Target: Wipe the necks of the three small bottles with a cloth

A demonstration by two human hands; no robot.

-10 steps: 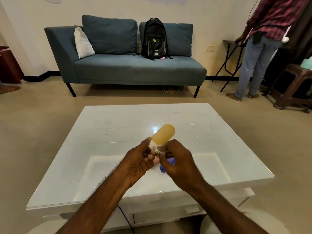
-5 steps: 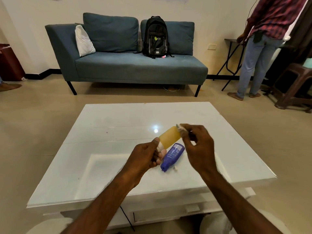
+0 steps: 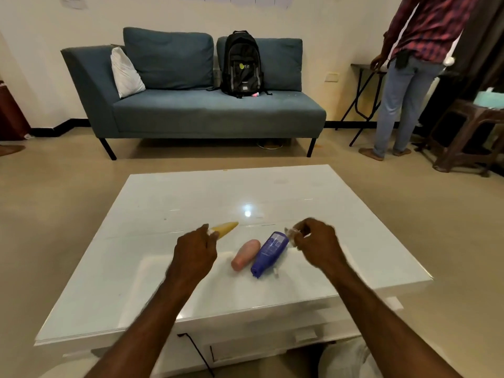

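Note:
My left hand [image 3: 194,253] grips a small yellow bottle [image 3: 225,228] by its neck end, with the bottle's base pointing away over the white table [image 3: 163,208]. A pink bottle [image 3: 245,254] and a blue bottle [image 3: 270,253] lie side by side on the table between my hands, caps toward me. To the right of the blue bottle, my right hand [image 3: 317,241] pinches a small whitish cloth [image 3: 291,234], blurred by motion. A tiny white piece [image 3: 276,274] lies beside the blue bottle's cap.
A blue sofa [image 3: 207,110] with a black backpack [image 3: 242,64] and white pillow stands beyond the table. A person [image 3: 411,66] stands at the far right beside a folding stand and a brown stool [image 3: 469,137]. A black cable hangs under the table's front.
My hands have parted: the left carried the yellow bottle to the left, the right drew the cloth away to the right. The pink bottle, hidden before, now shows.

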